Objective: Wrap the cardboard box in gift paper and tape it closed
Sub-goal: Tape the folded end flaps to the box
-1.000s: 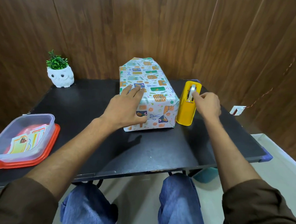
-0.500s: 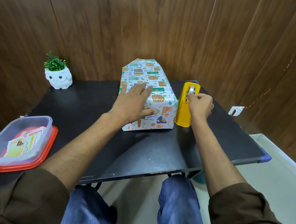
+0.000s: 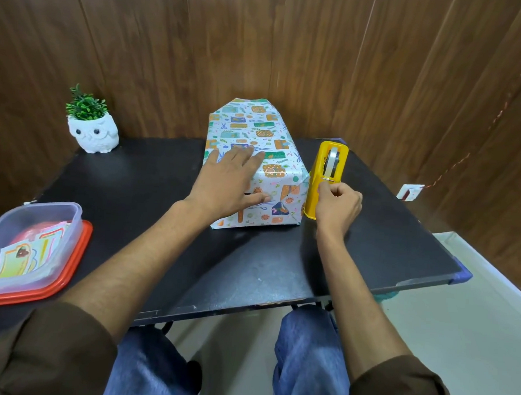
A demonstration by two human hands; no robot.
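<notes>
The box wrapped in patterned gift paper [image 3: 265,140] lies lengthwise in the middle of the black table [image 3: 150,197]. My left hand [image 3: 228,182] presses flat on its top near the front end, fingers spread, thumb on the folded front face. A yellow tape dispenser [image 3: 325,176] stands against the box's right side with a clear tape roll [image 3: 333,159] inside. My right hand [image 3: 337,203] sits at the dispenser's front, thumb and fingers pinching the tape end just below the cutter. The far end of the paper sticks up, folded to a flap.
A white owl pot with a green plant [image 3: 91,128] stands at the table's back left. A clear plastic tub with paper tags on an orange lid [image 3: 30,245] sits at the front left. Wood panel walls close in behind and to the right.
My right hand moved down from the top of the tape roll to the dispenser's front, drawing the tape end with it. My left hand slid a little forward on the box.
</notes>
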